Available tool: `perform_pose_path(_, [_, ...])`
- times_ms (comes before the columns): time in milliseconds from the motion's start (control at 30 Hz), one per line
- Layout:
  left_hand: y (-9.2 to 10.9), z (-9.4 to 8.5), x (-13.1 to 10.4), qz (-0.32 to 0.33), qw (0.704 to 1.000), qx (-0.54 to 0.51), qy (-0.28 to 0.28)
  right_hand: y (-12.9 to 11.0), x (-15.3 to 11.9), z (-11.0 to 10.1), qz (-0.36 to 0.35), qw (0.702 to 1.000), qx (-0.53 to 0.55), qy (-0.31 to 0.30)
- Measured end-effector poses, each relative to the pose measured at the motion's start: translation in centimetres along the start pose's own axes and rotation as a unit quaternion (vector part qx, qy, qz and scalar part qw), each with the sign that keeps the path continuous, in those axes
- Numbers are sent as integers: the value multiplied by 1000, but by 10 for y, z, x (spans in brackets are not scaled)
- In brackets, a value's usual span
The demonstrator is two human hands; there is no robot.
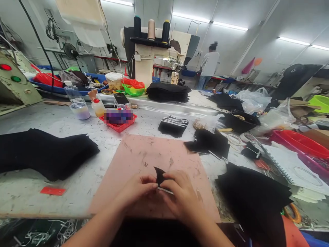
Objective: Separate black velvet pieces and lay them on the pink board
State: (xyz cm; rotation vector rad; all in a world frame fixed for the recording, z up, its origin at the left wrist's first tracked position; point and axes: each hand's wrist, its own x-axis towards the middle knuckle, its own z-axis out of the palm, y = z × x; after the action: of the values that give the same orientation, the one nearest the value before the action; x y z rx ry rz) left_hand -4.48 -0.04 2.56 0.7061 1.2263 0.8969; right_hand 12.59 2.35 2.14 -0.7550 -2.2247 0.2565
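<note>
Both my hands meet over a pink mat (136, 147) and pinch one small black fabric piece (159, 174). My left hand (141, 188) grips its left edge between thumb and fingers. On the other side, my right hand (179, 189) has its fingers folded over the piece. A thin white strip (165, 190) shows along the lower edge, under the right fingers. Most of the piece is hidden by my fingers. Beyond the mat lie a stack of black pieces with white edges (173, 127) and a looser black pile (214, 142).
Large black fabric stacks lie at left (43, 152) and right (254, 192). A red basket (119, 127), glue bottle (97, 106) and jar (80, 110) stand behind. A sewing machine (146, 61) rises at the back. At right is a spiral notebook (290, 164). A person (209, 63) stands far off.
</note>
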Motion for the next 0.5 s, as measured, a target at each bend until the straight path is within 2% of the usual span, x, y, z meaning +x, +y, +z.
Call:
perform_pose_path(100, [0,0,0,25,1000,11,8,-5,-2,3,-12,999,41,-8])
perform_pose_path(333, [1,0,-2,65,993,92,25,-7,-1,7,-24,999,24,3])
perform_pose_path(500, [0,2,-2,96,984,148,33,-11,0,8,6,1000,23,-17])
